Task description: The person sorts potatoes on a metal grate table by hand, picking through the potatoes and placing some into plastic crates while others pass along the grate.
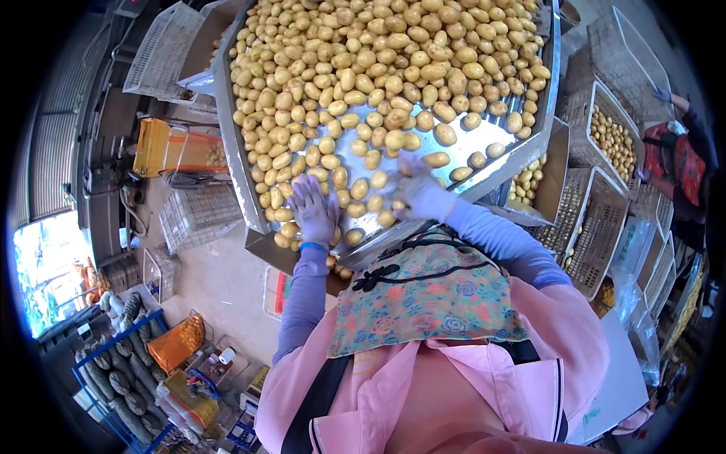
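Head view, potatoes (395,139) lying heaped and scattered across a metal tray (473,140), left hand (314,213) reaching in open with fingers extended, right hand (422,191) blurring beside loose ones, its grip unclear, another person (674,155) standing near crates (601,238).

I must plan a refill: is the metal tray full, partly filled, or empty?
Partly filled: potatoes crowd the far side of the metal tray, while bare metal shows near the right hand.

Potatoes (355,60): small, round to oval, yellow-tan, some browner
Heaped part: densely crowded across the upper centre of the frame
Thinner part: loosely scattered near the frame's middle, many apart, on the shiny metal surface (467,140)
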### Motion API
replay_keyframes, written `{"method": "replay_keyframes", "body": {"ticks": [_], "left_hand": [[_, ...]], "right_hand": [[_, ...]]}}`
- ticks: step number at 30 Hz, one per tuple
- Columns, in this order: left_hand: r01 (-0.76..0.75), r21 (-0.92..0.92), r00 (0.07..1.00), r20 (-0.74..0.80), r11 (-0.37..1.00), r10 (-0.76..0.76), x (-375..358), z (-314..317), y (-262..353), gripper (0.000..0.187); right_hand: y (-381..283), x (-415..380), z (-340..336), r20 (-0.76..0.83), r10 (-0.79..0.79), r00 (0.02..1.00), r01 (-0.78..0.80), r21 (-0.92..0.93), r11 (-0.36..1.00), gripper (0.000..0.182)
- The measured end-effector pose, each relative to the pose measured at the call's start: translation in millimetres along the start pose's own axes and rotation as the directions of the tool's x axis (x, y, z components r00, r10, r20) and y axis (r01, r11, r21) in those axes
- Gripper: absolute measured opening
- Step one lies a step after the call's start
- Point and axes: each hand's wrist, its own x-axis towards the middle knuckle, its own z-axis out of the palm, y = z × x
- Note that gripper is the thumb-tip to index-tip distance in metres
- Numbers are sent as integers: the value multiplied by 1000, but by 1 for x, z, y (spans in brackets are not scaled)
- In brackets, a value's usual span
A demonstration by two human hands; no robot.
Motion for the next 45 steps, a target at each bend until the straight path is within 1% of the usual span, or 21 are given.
{"method": "replay_keyframes", "body": {"ticks": [2, 4, 6, 10, 12, 16, 17, 18, 19, 20, 21, 22, 23, 24, 26, 27, 28, 31, 34, 41, 45], "left_hand": [[79, -5, 997, -15, 997, -79, 17, 17, 30, 71], [59, -156, 962, 272, 986, -14, 9, 29, 66, 53], [-258, -79, 940, 208, 963, 269, 4, -15, 88, 42], [-343, -251, 914, 133, 905, 383, 23, -18, 83, 62], [-348, -255, 917, 108, 902, 385, 39, 14, 51, 63], [-210, -159, 977, -71, 965, 201, 61, 7, -1, 59], [-14, 27, 942, 334, 1000, 4, 79, 11, -27, 69], [-111, 11, 970, -218, 994, 111, 70, 35, -42, 66], [11, 131, 991, -130, 991, 6, 68, 43, -47, 70], [117, 267, 993, -59, 957, -105, 73, 52, -41, 73], [76, 238, 996, -56, 968, -65, 80, 61, -26, 73], [104, 144, 989, -122, 984, -87, 88, 67, -11, 76], [137, 48, 974, -187, 989, -126, 95, 72, 3, 79], [182, 289, 983, -16, 940, -186, 101, 65, 37, 82], [151, 112, 966, 194, 982, -171, 115, 20, 96, 83], [40, -104, 999, -2, 994, -40, 104, 39, 109, 82], [-109, -279, 972, -229, 954, 45, 93, 57, 118, 82], [-382, -161, 921, 14, 910, 389, 54, 30, 143, 78], [-405, -249, 881, 151, 880, 448, 16, 2, 94, 76], [-33, 9, 990, 137, 999, 32, 23, -4, 12, 67], [-201, -54, 957, 201, 978, 207, 8, -2, 69, 70]], "right_hand": [[3, 25, 16, -118, -315, 942, 311, -47, 949, 36], [-15, 67, -51, 504, 229, 833, -372, 203, 906, 32], [25, 79, -41, -248, 225, 942, -202, 114, 973, 25], [77, 79, -20, -362, 286, 887, -371, -192, 908, 21], [66, 59, -23, -8, 266, 964, -266, -49, 963, 32], [87, -51, -43, -293, 340, 894, -195, 428, 882, 52], [96, -89, -75, -405, 473, 783, -255, 484, 837, 50], [112, -133, -98, -521, 644, 560, -336, 569, 751, 46], [168, -190, -110, -780, 503, 373, -386, 363, 848, 47], [177, -222, -148, -700, 712, -63, -359, 681, 638, 60], [212, -270, -180, -914, 376, -153, -693, 371, 618, 73], [243, -322, -179, -919, 334, -210, -978, 200, -64, 82], [232, -327, -210, -566, 445, -694, -717, 601, -354, 75], [232, -326, -211, -573, 429, -699, -713, 610, -347, 75], [224, -314, -178, -579, 809, -105, -939, 327, 112, 67], [212, -275, -151, -726, 652, 219, -922, 64, 382, 65], [203, -232, -114, -610, 717, 337, -708, 338, 620, 72], [141, -113, -62, -276, 577, 769, -631, -179, 755, 73], [69, -37, -64, 128, 469, 874, -447, -164, 879, 79], [3, 25, 22, 42, 3, 999, -6, 65, 998, 65], [37, 14, 1, 60, -144, 988, 131, 180, 975, 43]]}}
